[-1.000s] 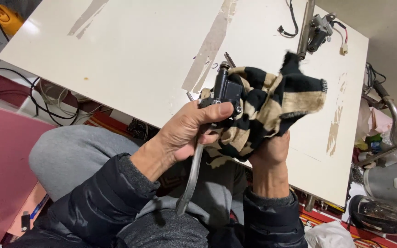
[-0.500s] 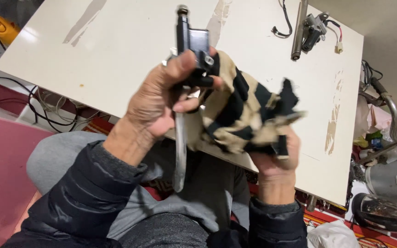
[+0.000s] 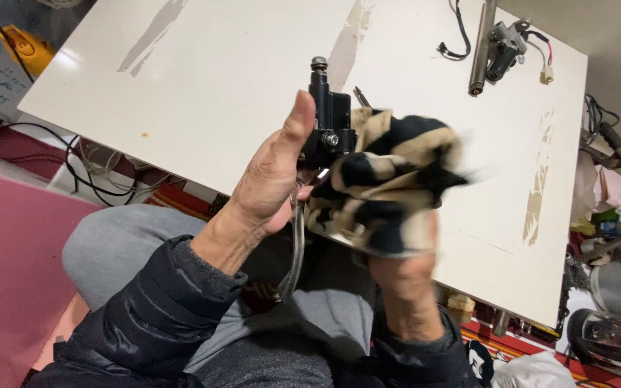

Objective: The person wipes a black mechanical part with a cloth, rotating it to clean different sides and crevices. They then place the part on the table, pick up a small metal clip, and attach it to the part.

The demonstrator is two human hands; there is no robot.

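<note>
Wiping step: left hand (image 3: 271, 179) clamped on black lever assembly (image 3: 328, 122), right hand (image 3: 404, 280) clutching striped rag (image 3: 386, 183), likely rubbing remaining faces next.

wide bare white table (image 3: 217, 79) left of the hands; metal tube (image 3: 480, 47) and wired switch part (image 3: 506, 47) crowd the far right corner

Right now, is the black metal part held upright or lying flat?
Upright. The left hand holds the black part with its bolt end pointing up, above the table.
</note>
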